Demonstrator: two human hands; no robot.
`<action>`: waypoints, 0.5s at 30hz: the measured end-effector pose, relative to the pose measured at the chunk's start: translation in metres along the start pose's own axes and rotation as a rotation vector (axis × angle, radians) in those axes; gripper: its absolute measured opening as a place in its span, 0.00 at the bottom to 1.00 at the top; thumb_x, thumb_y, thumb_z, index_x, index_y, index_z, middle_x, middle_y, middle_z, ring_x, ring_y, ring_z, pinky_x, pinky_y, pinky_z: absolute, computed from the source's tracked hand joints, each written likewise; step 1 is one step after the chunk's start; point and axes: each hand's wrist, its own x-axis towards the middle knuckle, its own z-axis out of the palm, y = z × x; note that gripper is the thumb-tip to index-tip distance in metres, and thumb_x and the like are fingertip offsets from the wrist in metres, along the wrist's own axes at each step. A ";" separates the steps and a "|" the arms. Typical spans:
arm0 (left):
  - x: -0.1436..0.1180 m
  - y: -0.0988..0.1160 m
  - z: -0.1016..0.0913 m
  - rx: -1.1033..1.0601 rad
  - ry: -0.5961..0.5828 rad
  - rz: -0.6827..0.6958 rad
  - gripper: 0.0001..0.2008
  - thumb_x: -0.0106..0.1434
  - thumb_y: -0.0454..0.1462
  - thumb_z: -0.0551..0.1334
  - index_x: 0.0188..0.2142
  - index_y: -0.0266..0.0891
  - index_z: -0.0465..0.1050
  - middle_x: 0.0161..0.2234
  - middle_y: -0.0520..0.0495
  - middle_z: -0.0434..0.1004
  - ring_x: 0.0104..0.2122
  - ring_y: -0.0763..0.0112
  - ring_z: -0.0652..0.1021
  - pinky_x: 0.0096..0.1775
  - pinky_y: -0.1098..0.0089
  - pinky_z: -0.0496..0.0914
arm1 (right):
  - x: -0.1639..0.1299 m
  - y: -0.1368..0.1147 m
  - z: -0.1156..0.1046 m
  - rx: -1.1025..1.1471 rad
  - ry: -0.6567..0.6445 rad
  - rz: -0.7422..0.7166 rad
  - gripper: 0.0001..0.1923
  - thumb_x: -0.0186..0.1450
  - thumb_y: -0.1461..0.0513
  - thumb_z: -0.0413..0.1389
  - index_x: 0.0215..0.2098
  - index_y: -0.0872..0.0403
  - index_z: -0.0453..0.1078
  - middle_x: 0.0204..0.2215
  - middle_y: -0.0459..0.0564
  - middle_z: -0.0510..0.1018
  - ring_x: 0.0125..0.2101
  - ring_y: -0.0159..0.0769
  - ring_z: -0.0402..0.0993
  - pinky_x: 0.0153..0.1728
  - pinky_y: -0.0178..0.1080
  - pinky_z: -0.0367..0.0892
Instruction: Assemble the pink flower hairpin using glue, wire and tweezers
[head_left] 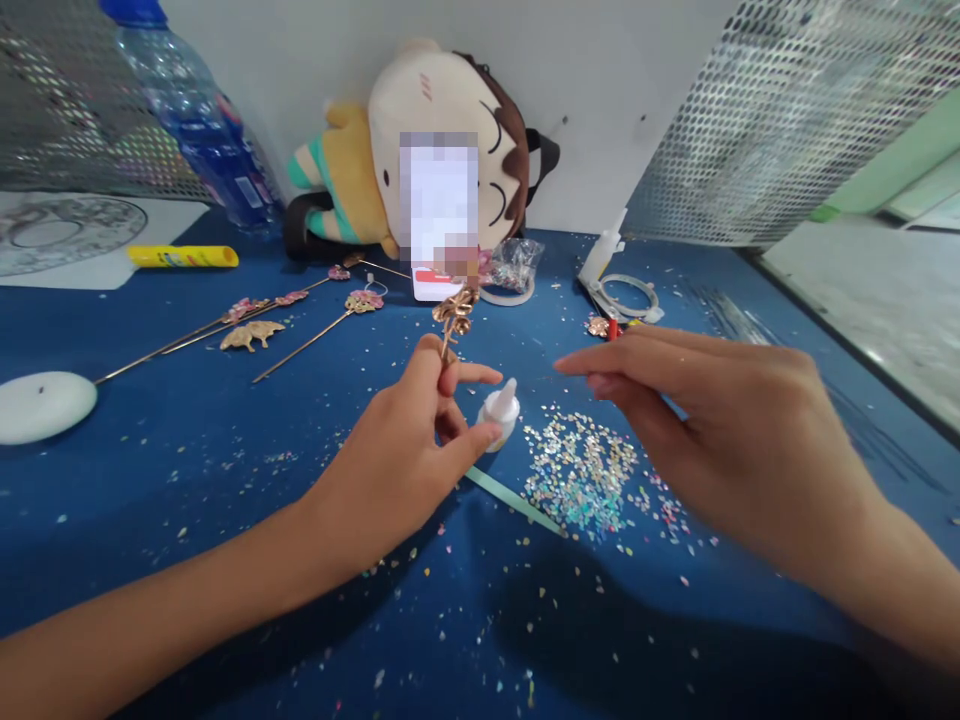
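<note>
My left hand (pixel 409 435) is closed on a gold hairpin (pixel 456 312) with a wire flower head, which points up above the knuckles. A small white glue bottle (pixel 501 410) with a pointed nozzle is between its thumb and an outstretched finger; the thumb overlaps the bottle. My right hand (pixel 720 430) is bent in a pinch, fingertips pointing left above a pile of iridescent sequin flakes (pixel 581 470). Whatever is in the pinch is hidden. A small red tip (pixel 613 328) shows just behind the fingers; I cannot tell whether they hold it. A pale green strip (pixel 514 498) lies beside the flakes.
Several pink-flowered hairpins (pixel 300 345), a gold animal-shaped piece (pixel 251 335), a yellow tube (pixel 184 257) and a white oval object (pixel 45 408) lie left. A blue-capped bottle (pixel 202 130), plush doll (pixel 442 100) and phone (pixel 439 205) stand behind. Another white bottle (pixel 602 252) lies back right.
</note>
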 end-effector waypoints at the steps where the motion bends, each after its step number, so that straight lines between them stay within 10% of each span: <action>1: 0.001 0.000 0.001 -0.011 -0.004 0.001 0.19 0.62 0.37 0.68 0.30 0.48 0.54 0.47 0.49 0.87 0.23 0.73 0.76 0.31 0.65 0.70 | -0.001 -0.001 0.001 0.010 0.008 0.001 0.19 0.69 0.75 0.50 0.45 0.56 0.80 0.33 0.48 0.86 0.33 0.33 0.84 0.34 0.33 0.77; 15: 0.008 -0.001 0.003 -0.061 -0.010 -0.005 0.18 0.60 0.38 0.68 0.28 0.49 0.56 0.38 0.52 0.88 0.23 0.73 0.75 0.28 0.69 0.70 | -0.013 -0.002 0.016 -0.126 0.059 -0.001 0.14 0.74 0.70 0.53 0.45 0.49 0.79 0.34 0.48 0.86 0.31 0.36 0.83 0.30 0.36 0.77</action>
